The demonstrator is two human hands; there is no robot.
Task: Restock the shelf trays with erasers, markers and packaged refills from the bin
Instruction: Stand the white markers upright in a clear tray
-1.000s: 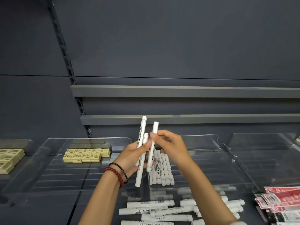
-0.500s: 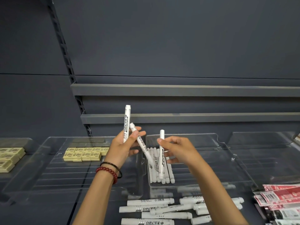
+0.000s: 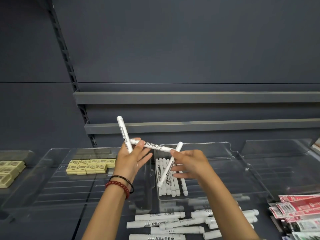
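My left hand [image 3: 130, 161] holds two white markers above the trays. One marker [image 3: 123, 134] stands nearly upright, and the second marker [image 3: 153, 145] lies almost level, stretching right to my right fingertips. My right hand [image 3: 189, 164] pinches a third marker [image 3: 170, 164], which slants down to the left over the clear middle tray [image 3: 230, 148]. Several white markers [image 3: 167, 185] lie side by side in that tray's left end. More loose markers [image 3: 164, 222] lie in a heap below my arms.
A clear tray [image 3: 52, 181] on the left holds rows of yellow erasers [image 3: 90, 166], and more erasers [image 3: 8, 170] sit at the far left. Red and white packaged refills [image 3: 299, 207] lie at the lower right, below another clear tray [image 3: 277, 163]. Grey shelf rails [image 3: 207, 125] run behind.
The second marker in my left hand has swung from pointing down to almost level, reaching my right fingertips. My right hand's marker has tilted from upright to slanted.
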